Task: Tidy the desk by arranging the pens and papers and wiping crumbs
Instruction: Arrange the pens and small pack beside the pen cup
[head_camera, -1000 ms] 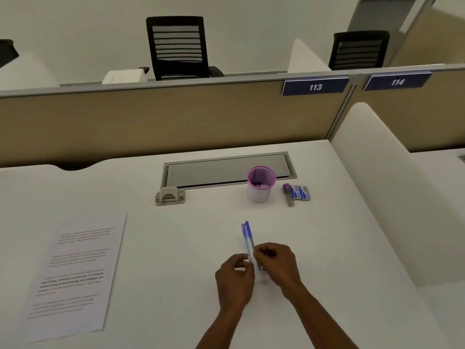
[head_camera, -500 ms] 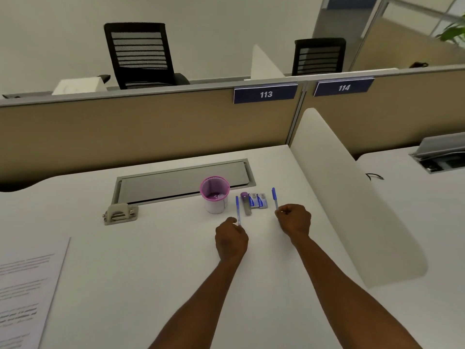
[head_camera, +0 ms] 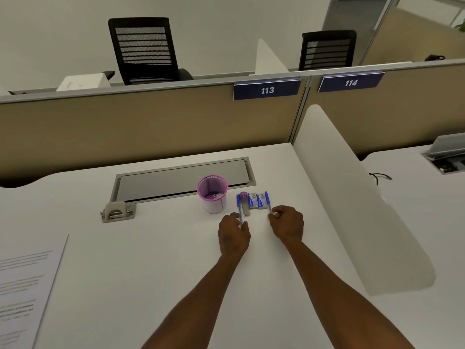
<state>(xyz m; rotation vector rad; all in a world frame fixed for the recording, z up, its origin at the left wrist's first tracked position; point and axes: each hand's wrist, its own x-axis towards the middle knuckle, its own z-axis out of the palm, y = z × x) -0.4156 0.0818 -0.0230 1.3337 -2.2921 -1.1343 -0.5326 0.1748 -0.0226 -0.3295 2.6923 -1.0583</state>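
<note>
Two hands each pinch one blue pen: left hand (head_camera: 234, 235) grips the left pen (head_camera: 239, 206), right hand (head_camera: 288, 224) the right pen (head_camera: 267, 200), flanking small boxes (head_camera: 256, 200) beside the pink cup (head_camera: 213, 193) on the tabletop (head_camera: 151, 260).

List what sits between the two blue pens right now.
Head view: between the left pen and right pen lie a purple-capped tube and two small blue packets.
</note>
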